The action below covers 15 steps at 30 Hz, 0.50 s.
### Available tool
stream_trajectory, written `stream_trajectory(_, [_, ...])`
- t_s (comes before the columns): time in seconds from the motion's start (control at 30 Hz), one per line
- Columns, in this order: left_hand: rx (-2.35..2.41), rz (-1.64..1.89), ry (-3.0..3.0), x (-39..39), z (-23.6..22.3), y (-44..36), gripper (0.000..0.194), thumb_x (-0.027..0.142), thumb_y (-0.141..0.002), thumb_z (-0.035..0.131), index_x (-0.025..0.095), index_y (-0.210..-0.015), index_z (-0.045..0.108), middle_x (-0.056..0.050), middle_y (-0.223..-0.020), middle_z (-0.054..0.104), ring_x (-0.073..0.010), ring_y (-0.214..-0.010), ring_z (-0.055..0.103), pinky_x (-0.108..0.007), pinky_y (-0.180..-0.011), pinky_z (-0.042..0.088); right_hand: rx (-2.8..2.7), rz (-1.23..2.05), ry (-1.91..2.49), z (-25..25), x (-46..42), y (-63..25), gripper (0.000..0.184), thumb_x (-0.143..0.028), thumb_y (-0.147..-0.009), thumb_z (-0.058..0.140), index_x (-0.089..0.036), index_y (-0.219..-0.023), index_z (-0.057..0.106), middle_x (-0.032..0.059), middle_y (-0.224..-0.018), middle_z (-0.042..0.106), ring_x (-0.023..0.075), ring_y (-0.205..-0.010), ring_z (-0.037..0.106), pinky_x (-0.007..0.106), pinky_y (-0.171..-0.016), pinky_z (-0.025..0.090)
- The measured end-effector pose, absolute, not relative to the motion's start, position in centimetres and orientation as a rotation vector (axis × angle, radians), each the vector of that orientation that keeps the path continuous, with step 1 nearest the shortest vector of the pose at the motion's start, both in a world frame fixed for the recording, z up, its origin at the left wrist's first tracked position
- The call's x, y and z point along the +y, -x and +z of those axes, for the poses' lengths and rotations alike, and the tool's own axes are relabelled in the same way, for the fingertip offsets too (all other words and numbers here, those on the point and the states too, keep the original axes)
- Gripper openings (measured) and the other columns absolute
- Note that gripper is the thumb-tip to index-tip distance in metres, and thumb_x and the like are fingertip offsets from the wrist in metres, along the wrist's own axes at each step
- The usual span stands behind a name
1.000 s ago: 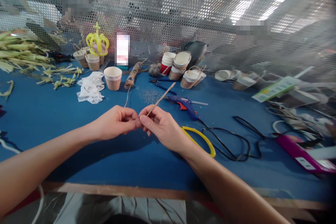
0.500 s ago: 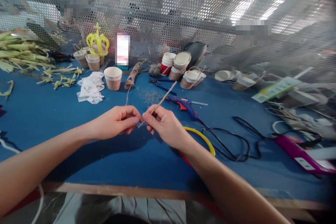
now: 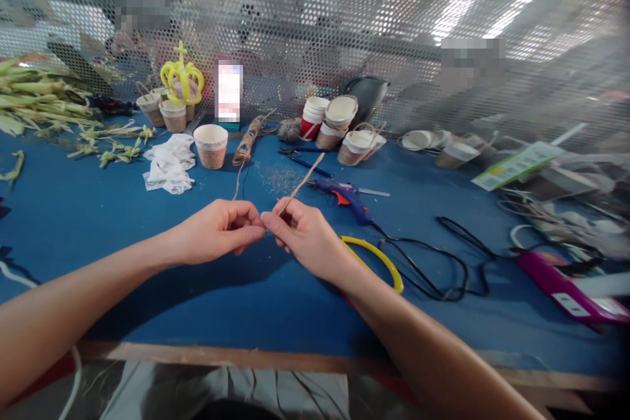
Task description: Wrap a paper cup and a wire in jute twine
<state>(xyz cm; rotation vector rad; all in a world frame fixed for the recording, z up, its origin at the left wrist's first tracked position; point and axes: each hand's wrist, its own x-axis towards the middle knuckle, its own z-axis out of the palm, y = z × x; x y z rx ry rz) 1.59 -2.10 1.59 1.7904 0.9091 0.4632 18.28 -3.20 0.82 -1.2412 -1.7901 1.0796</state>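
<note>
My left hand and my right hand meet fingertip to fingertip above the blue table. Both are closed in a pinch. A length of twisted twine rises from the right hand's fingers, slanting up to the right. Its lower end is hidden between the fingertips, where the left thumb and forefinger also press. Behind the left hand a thin strand runs up to a bundle of brown twine. Beyond the hands stands a twine-wrapped paper cup, with a crumpled white cloth beside it.
A blue glue gun lies right of the hands, its black cord trailing to a purple power strip. Pliers, stacked cups and a yellow crown are farther back. A yellow ring lies by my right forearm.
The right hand has shifted slightly left against the left fingertips. The twine's upper end has moved a little left and down, and its lower tip is now hidden in the fingers.
</note>
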Motion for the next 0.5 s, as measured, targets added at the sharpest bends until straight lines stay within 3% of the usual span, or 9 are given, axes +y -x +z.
stream_trajectory(0.27, [0.876,0.487,-1.726,-1.91,1.46,-1.58,0.023,0.033,-0.078,0.046,0.014,-0.065,0.046,0.007,-0.047,0.041,-0.0043,-0.043,0.035,-0.017,-0.042,0.028,-1.759,1.215,1.116,0.68,-3.41,-18.18,0.021,-0.037,-0.076,0.053,-0.017,-0.073,0.047,-0.0038,-0.059,0.048,0.0071,-0.048,0.045,0.021,-0.046,0.039])
stream_trajectory(0.5, [0.837,0.45,-1.722,-1.8,1.38,-1.38,0.026,0.037,-0.081,0.042,0.013,-0.071,0.049,0.006,-0.051,0.043,-0.0047,-0.044,0.035,-0.017,-0.042,0.028,-1.715,1.285,1.14,0.65,-3.43,-18.29,0.019,-0.035,-0.078,0.05,-0.018,-0.072,0.045,-0.0043,-0.057,0.047,0.0069,-0.049,0.046,0.019,-0.046,0.041])
